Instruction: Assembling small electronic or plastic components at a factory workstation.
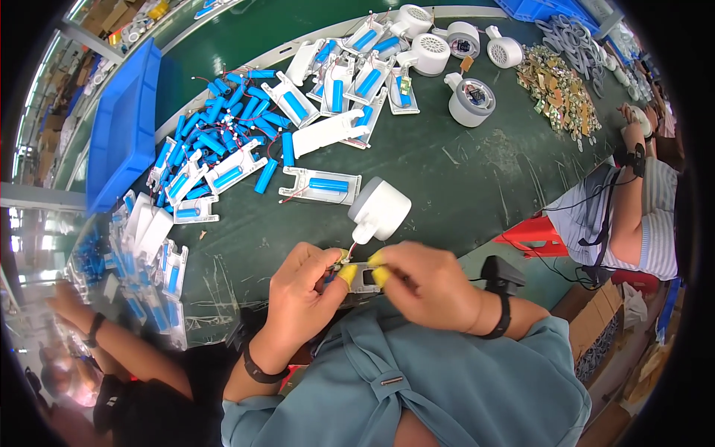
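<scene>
My left hand is closed in a pinch on a small circuit board with thin wires. My right hand is bent close beside it, slightly blurred, its thumb and finger drawn together; what they hold, if anything, is hidden. Yellow covers show on fingertips of both hands. A pale handle casing with a dark slot lies beneath the fingers, partly covered. Just beyond, a white round fan head rests on its side, a wire running from its neck toward the board. Behind it lies a half-shell with a blue battery cell.
Loose blue cells and white half-shells are heaped at the far left. More fan heads, a pile of circuit boards and grey rings lie far right. A blue bin stands left. Co-workers' arms are on both sides.
</scene>
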The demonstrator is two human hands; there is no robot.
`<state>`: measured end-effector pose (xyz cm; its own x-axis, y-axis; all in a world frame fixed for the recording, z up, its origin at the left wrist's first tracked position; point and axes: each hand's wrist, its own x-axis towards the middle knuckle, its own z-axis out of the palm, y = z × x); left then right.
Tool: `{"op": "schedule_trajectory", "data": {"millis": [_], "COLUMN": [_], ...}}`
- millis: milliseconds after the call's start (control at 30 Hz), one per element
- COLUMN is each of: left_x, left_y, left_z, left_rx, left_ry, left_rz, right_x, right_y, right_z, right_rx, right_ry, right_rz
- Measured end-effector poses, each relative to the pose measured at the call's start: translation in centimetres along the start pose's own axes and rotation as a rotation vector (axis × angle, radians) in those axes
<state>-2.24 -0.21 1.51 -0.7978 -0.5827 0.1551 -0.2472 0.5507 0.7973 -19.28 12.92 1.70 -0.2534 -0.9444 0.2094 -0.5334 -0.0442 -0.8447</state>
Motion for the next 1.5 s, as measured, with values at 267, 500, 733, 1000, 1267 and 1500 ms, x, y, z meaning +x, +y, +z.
{"op": "schedule_trajectory", "data": {"millis": [267,500,733,1000,1267,1500], "left_x": [-0.4,-0.9,-0.3,-0.3,-0.1,0.1], "left_y": [0.1,-0.3,0.0,-0.9,-1.0,-0.8], "left_z": [-0.6,-0.8,-0.9,-1.5,-1.2,-1.4], "left_rx": [-0.238,0.420,0.545,0.643,0.532,0.523], "left_ry": [-0.024,0.062,0.093,0.038,-0.041,-0.100], "left_rz": [-0.323,0.131,0.218,0.443,0.465,0.468], "right_x": [4.1,5.0,3.8,2.9,1.7,1.8], "right_y": [1.4,2.4,2.3,3.0,3.6,3.7], "right_z": [-2.5,-2.8,-2.5,-2.7,-3.2,-3.2], "right_rx": [-0.136,0.032,0.211,0.246,0.307,0.244], "right_ry": [0.034,-0.195,-0.118,-0.139,-0.182,-0.158], "right_rz": [0.091,0.160,0.232,0.221,0.103,-0.001]}}
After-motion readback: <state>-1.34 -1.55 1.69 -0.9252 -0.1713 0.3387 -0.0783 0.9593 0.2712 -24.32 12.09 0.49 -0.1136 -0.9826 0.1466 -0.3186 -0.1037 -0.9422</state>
